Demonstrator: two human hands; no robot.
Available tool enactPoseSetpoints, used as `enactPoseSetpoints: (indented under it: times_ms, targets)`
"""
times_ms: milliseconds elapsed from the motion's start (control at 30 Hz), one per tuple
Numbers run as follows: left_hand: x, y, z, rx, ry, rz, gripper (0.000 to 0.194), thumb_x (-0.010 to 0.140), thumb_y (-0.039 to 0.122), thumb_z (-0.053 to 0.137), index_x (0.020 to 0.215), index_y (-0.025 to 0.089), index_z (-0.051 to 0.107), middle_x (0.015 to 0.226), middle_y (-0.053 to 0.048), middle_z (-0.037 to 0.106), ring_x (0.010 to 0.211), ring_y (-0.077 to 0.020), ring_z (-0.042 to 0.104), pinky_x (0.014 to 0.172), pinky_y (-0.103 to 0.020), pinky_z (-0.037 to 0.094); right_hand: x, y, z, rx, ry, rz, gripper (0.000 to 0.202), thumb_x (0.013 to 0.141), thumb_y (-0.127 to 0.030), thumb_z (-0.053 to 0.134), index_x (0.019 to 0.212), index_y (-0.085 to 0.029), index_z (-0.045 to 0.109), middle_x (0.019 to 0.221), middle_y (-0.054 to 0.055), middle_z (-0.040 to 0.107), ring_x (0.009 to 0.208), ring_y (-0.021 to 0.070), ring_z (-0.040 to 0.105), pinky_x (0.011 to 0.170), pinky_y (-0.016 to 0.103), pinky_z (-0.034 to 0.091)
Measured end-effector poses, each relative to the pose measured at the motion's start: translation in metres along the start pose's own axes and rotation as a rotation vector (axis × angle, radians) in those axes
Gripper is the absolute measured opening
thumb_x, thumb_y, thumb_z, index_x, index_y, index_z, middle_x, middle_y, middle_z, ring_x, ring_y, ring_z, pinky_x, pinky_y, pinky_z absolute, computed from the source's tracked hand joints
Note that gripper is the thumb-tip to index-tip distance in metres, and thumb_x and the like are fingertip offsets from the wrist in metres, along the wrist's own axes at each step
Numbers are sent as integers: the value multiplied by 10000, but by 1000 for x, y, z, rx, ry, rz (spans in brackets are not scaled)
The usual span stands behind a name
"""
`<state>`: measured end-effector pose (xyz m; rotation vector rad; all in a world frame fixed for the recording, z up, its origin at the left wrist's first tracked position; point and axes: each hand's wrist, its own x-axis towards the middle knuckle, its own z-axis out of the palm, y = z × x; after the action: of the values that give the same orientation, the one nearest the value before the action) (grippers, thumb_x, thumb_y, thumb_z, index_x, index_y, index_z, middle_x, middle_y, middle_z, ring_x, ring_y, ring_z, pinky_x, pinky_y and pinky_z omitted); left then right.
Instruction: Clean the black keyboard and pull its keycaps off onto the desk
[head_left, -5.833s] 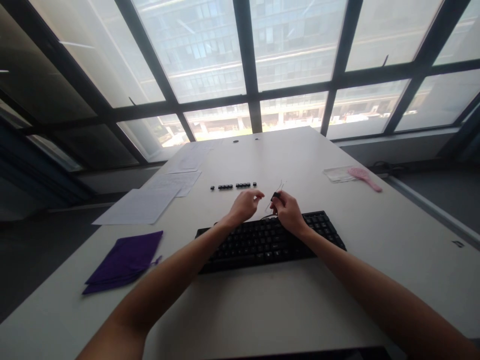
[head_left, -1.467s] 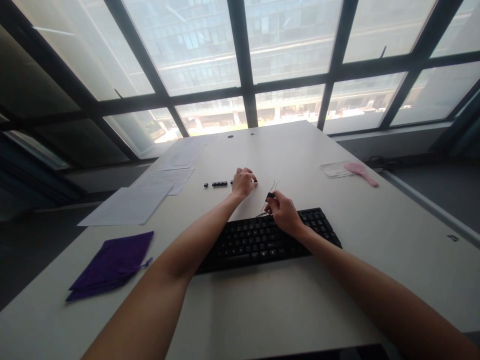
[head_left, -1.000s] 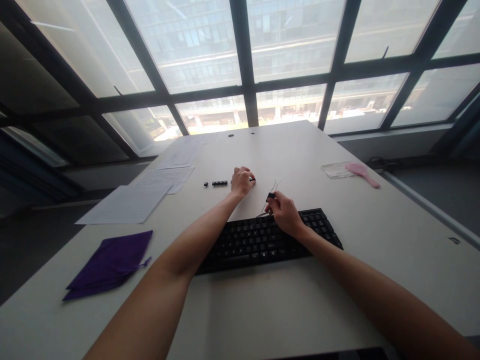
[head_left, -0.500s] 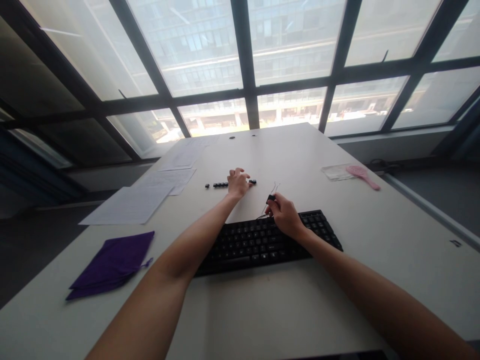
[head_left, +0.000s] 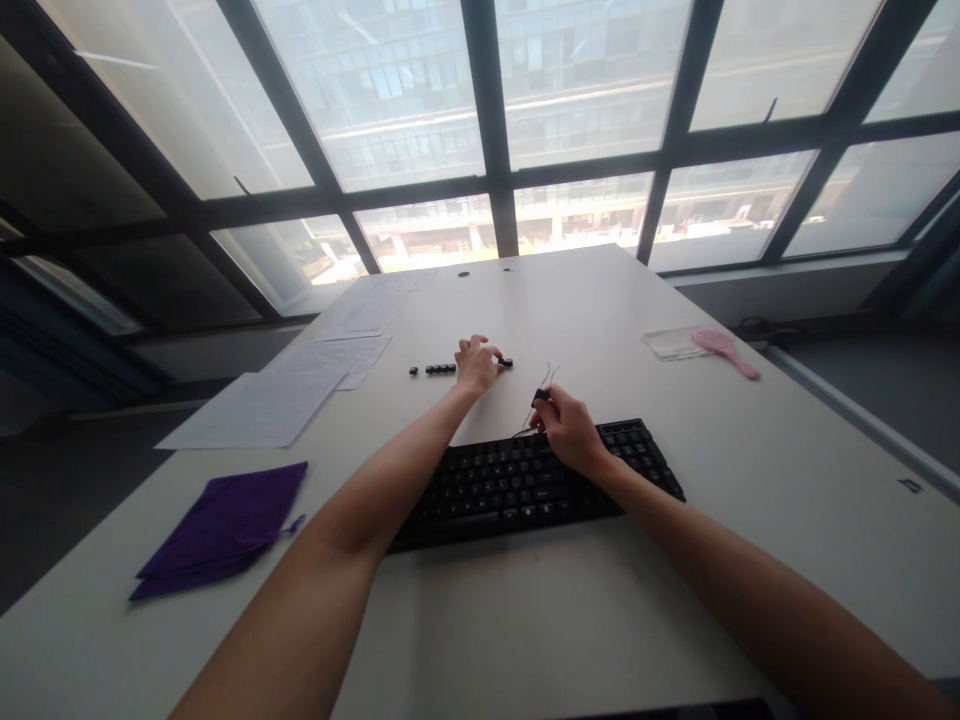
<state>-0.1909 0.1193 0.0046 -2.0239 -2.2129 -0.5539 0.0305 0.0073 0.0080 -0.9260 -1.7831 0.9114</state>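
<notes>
Several black keycaps [head_left: 441, 369] lie in a row on the white table beyond the keyboard, partly hidden behind my left hand [head_left: 475, 366]. Its thumb and forefinger close on a keycap [head_left: 505, 362] at the right end of that row. My right hand [head_left: 568, 425], above the keyboard's back edge, grips a wire keycap puller [head_left: 541, 397] by its black middle part. Thin wire prongs stick up from it, and more wire shows below. The black keyboard [head_left: 517, 485] lies under both forearms, which cover parts of it.
Left on the table [head_left: 480, 640] are a purple cloth pouch [head_left: 225, 525] and several paper sheets [head_left: 255, 408]. To the right, a pink hairbrush [head_left: 724, 350] lies beside a clear plastic bag [head_left: 669, 344]. Tall windows stand behind the table.
My left thumb and forefinger have shifted slightly at the keycap on the right end of the row. The right hand with the puller stays nearly still.
</notes>
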Motion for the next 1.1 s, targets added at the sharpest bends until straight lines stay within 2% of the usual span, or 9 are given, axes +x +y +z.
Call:
enactPoseSetpoints:
  times_ms: [167,300,400,533,667,767,900,1100]
  targets:
    - [0,-1,-4,-3,-2,-9,247,804,302,765,1049,310,736,1378,-63,493,1280,-336,372,1028,-479,389,1,1,0,33,7,15,181,963,-324,479,815,-229,522,715,10,697,604,156,616,600,263,436]
    - [-6,8,-24,-36,38,-8,333,824,309,749,1153,304,696,1379,-78,506,1267,-344,395,1013,-483,404,3,3,0,70,50,7,179,955,-328,482,818,-224,532,734,16,683,630,159,612,611,270,448]
    - [-25,24,-45,-78,28,69,291,868,265,691,1159,270,697,1304,-94,579,1220,-338,464,1003,-480,423,4,3,-2,80,61,1,166,946,-314,481,814,-224,528,703,9,652,629,161,594,612,273,439]
    - [-74,48,-63,-208,-82,259,305,903,97,526,1112,208,718,1111,-82,708,1083,-249,605,1009,-383,450,5,2,-4,50,56,-11,175,934,-295,472,779,-225,515,657,-6,614,594,154,543,596,275,403]
    - [-124,65,-62,-351,-188,279,352,835,28,463,940,209,747,944,-47,757,920,-202,677,864,-303,510,4,1,-4,-6,16,-35,186,924,-290,466,758,-222,516,662,-8,598,612,157,530,595,275,374]
    - [-145,69,-54,-444,-169,223,350,795,22,457,897,202,740,922,-48,763,888,-201,690,813,-291,514,4,1,-4,-56,-17,-31,191,913,-283,477,735,-221,500,662,-9,594,636,163,531,611,279,369]
    - [-155,69,-48,-475,-141,189,301,832,83,468,879,213,736,911,-53,762,871,-210,694,792,-298,514,6,0,-7,-75,-88,-29,200,915,-282,477,725,-220,489,652,-15,577,618,158,505,606,281,357]
    - [-159,69,-50,-431,-125,191,272,864,130,465,871,199,728,937,-82,757,885,-224,685,782,-297,499,5,-3,-12,-131,-219,-83,188,915,-267,480,735,-213,483,661,-19,551,636,156,476,615,280,342]
